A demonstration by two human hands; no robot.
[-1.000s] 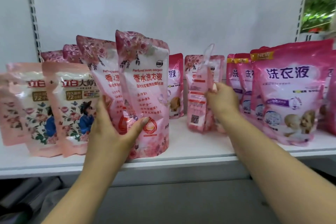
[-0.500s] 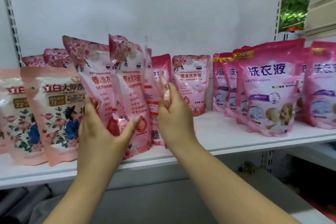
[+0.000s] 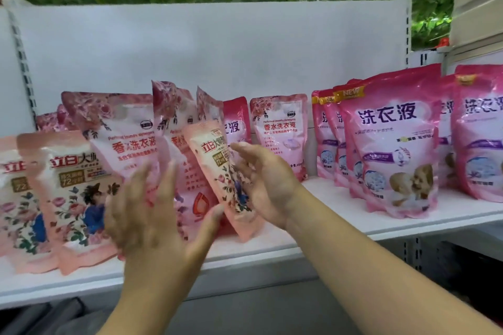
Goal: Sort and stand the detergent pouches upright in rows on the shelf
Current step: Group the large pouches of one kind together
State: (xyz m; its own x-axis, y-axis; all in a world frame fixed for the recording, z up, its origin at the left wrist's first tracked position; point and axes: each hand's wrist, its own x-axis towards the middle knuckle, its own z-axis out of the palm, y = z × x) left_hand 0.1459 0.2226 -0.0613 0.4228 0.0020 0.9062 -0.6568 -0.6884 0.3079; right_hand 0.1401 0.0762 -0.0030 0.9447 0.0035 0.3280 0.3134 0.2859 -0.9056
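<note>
My right hand (image 3: 265,185) holds a peach floral pouch (image 3: 217,166), tilted with its top to the left, above the white shelf (image 3: 340,217). My left hand (image 3: 152,215) is blurred, fingers straight, in front of two upright rose-print pouches (image 3: 128,128); its thumb touches the peach pouch's lower edge. Two more peach floral pouches (image 3: 70,187) stand at the left front. A lone rose-print pouch (image 3: 280,128) stands at the back middle, with a magenta pouch (image 3: 236,119) beside it.
Several magenta baby-print pouches (image 3: 392,141) stand in rows on the shelf's right half. More rose-print pouches (image 3: 49,122) stand at the back left. A white back panel (image 3: 217,49) closes the shelf, with a slotted upright (image 3: 20,57) at the left.
My right hand has turned the peach floral pouch so its front faces me and tipped it left. My left hand has let go of the rose-print pouch and opened. The camera has turned right.
</note>
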